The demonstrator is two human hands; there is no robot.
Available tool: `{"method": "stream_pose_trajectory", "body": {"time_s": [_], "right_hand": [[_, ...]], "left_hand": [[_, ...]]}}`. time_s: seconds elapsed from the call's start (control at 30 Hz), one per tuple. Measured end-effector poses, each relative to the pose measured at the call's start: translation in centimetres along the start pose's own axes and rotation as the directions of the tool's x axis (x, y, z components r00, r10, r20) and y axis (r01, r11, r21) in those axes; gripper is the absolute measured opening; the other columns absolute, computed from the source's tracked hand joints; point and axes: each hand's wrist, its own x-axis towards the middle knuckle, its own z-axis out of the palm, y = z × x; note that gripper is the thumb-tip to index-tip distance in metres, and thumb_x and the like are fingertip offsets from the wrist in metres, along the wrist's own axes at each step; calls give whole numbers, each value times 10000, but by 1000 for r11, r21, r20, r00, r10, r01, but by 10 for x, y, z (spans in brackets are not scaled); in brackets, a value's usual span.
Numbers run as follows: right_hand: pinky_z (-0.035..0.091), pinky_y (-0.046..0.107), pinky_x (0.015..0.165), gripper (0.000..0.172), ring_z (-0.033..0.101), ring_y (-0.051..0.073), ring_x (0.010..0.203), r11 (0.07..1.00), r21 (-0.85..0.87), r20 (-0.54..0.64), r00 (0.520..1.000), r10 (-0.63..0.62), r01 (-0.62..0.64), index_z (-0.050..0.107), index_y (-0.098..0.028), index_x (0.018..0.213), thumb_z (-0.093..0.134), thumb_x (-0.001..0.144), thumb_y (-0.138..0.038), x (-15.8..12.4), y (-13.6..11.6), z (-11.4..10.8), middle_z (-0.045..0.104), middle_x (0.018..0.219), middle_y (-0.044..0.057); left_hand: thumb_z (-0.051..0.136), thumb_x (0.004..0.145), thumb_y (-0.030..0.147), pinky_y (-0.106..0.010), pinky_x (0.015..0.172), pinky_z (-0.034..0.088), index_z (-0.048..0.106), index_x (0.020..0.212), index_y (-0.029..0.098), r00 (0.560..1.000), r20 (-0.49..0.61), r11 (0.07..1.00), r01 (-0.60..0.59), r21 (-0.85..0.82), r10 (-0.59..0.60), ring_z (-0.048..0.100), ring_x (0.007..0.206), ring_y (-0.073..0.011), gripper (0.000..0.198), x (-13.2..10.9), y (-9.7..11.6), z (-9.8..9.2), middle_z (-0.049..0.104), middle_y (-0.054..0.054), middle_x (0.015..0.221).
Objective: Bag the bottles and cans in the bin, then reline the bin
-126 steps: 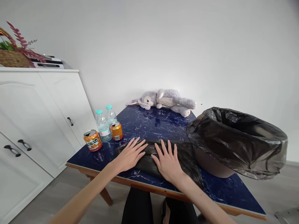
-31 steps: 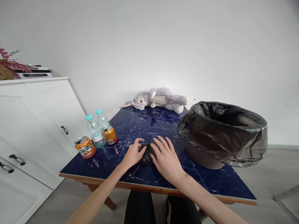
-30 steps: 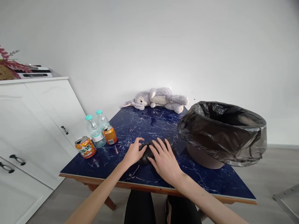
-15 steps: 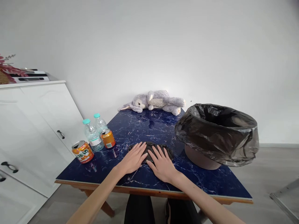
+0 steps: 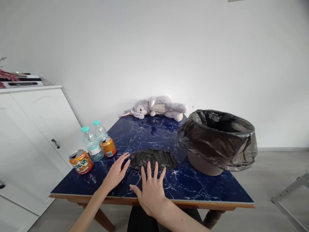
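A flattened, crumpled black plastic bag point(image 5: 154, 157) lies across the near middle of the blue marble-patterned table point(image 5: 137, 133). My right hand point(image 5: 152, 190) is spread, its fingertips at the bag's near edge and its palm nearer to me. To the left of the bag, my left hand point(image 5: 117, 172) has its thumb and fingers apart, the tips close to the bag's left end. Neither hand holds anything. On the right of the table stands a bin point(image 5: 205, 165) lined with a black bag point(image 5: 217, 141), whose edge is folded over the rim.
At the left are two orange cans, one nearer point(image 5: 81, 162) and one farther point(image 5: 108, 147), beside two clear bottles with teal caps point(image 5: 91, 143) point(image 5: 99, 130). A grey plush rabbit point(image 5: 155, 107) lies by the wall. A white cabinet point(image 5: 36, 135) stands left.
My left hand has slid left off the bag. My right hand has moved left and toward me, uncovering most of the bag. The view has shifted slightly.
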Motion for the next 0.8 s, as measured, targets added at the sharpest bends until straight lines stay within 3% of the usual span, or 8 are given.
{"method": "stream_pose_trajectory", "body": {"time_s": [0.1,0.3,0.57,0.7,0.8], "right_hand": [[20,868,1187,900,64,551,1612,1000,-1,7,1000,8,-8,255,-193,1709,123,1032,-772,19,12,-2,126,1777,156],[26,839,1197,889,92,535,1616,999,-12,-79,996,41,-42,305,-192,1703,80,1046,-747,69,65,-3,199,1779,159],[163,723,1225,805,187,487,1605,975,-11,-129,967,220,-224,396,-134,1660,198,1091,-668,131,135,-24,267,1750,217],[266,609,1221,746,353,448,1546,940,8,-208,919,334,-340,397,-33,1627,193,1120,-541,147,160,-36,301,1698,318],[259,596,1223,735,353,449,1542,930,-1,-261,898,355,-368,294,-4,1664,199,1120,-489,147,161,-36,197,1722,346]], "left_hand": [[450,1080,553,-517,1236,441,683,1317,248,1000,-19,1000,-9,-10,9,603,1417,-285,451,-3,-5,-4,658,-91,1491],[486,1065,556,-521,1188,496,722,1239,262,997,-54,998,-45,46,47,652,1351,-298,415,-5,-3,0,693,-87,1431],[480,1071,550,-541,1184,497,716,1258,274,1000,-24,998,-6,60,7,636,1366,-312,409,-6,-3,-1,677,-83,1452],[478,1072,535,-552,1195,481,717,1236,267,999,-30,998,-17,55,18,634,1364,-308,395,-6,-4,1,678,-91,1446],[483,1071,534,-554,1191,482,715,1233,269,999,-33,999,-25,48,27,635,1358,-306,388,-6,-5,4,676,-95,1445]]}}
